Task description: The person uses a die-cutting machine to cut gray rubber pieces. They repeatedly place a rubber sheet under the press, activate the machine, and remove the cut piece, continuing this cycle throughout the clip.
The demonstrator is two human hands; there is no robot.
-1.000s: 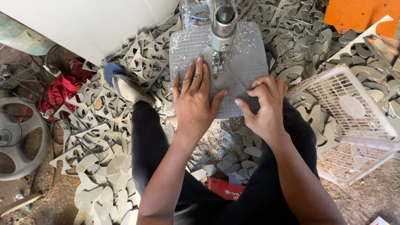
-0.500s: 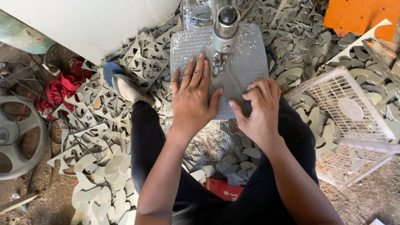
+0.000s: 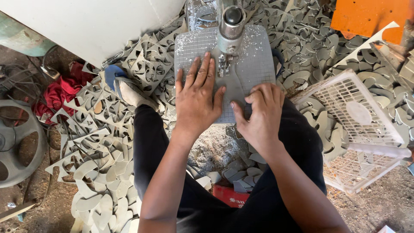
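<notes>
A small cutting machine stands in front of me, its grey gridded table (image 3: 258, 64) dusted with shavings and its metal head (image 3: 230, 28) over a blade. My left hand (image 3: 196, 97) lies flat, fingers spread, pressing a thin grey sheet piece (image 3: 237, 86) onto the table just left of the blade. My right hand (image 3: 261, 114) has curled fingers pinching the near right edge of the same piece. Most of the piece is hidden under both hands.
Heaps of grey cut-out scraps (image 3: 99, 146) cover the ground. A white plastic crate (image 3: 366, 133) lies tipped at right, an orange board (image 3: 366, 17) at top right, a white panel (image 3: 86, 21) at top left, a red cloth (image 3: 60, 92) and a metal wheel (image 3: 19, 146) at left. My sandalled foot (image 3: 129, 90) rests on scraps.
Both hands have shifted slightly with the piece on the table; the right hand has drawn nearer the left and curled tighter on the edge.
</notes>
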